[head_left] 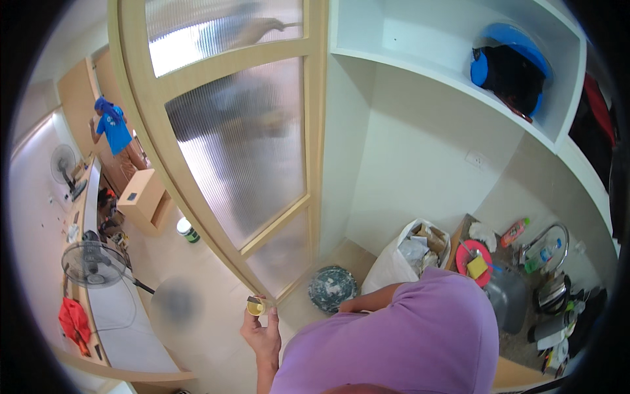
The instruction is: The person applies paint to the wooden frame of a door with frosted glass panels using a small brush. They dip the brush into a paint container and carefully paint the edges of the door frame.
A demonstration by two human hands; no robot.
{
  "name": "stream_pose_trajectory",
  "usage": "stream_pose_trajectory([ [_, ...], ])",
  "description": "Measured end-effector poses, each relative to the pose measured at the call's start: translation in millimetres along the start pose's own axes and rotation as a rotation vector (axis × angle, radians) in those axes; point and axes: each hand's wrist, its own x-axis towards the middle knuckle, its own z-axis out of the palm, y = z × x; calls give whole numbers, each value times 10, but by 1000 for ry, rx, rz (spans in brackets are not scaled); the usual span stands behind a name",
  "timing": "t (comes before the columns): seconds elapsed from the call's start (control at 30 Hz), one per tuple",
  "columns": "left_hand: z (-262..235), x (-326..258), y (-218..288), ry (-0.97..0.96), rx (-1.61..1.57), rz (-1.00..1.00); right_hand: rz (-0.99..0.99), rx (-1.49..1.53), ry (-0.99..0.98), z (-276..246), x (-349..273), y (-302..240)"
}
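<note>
I see 1 light-purple shirt (394, 341), loose, plain cloth, creased near the right sleeve (416, 293); that sleeve's short. Right forearm (375, 301) bare. Left forearm (266, 375) and left hand (262, 336) bare too.

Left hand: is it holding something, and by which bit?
Yes: the left hand holds a small round yellow thing by its outside, between thumb and fingers. I can't tell exactly what it is.

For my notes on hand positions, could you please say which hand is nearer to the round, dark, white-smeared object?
Right. The right hand appears at the lower-right edge of the round object, contact unclear; the left hand is farther left, holding a small yellow cylinder.
</note>
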Motion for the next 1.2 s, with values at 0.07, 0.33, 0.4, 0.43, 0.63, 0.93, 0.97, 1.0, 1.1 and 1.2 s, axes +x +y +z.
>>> stream_pose_trajectory([
  [0.07, -133, -2, 84, -16, -3, -15, 106, 129, -46, -6, -9, -279],
  [0.33, -563, -102, -27, -165, 35, -29, -50, -336, -19, 198, 88, -1004],
  [0.4, -630, -136, -5, -171, 32, -41, -87, -277, -38, 155, 48, -1231],
  [0.43, -639, -145, 21, -170, 26, -37, -101, -250, -50, 148, 22, -1328],
  [0.63, -657, -203, 138, -197, 45, -53, -42, -33, 131, 531, 248, -1279],
  [0.93, -757, -291, 198, -148, 92, -67, 32, 4, 54, 769, 236, -1000],
  [0.97, -803, -324, 208, -125, 91, -76, 28, -15, 31, 762, 269, -1022],
  [1.0, -791, -334, 208, -119, 88, -73, 30, -30, 25, 759, 294, -1006],
  [1.1, -771, -332, 199, -125, 114, -49, 32, -72, 3, 730, 396, -845],
  [1.2, -695, -277, 186, -157, 88, -35, 39, -118, -17, 843, 601, -490],
])
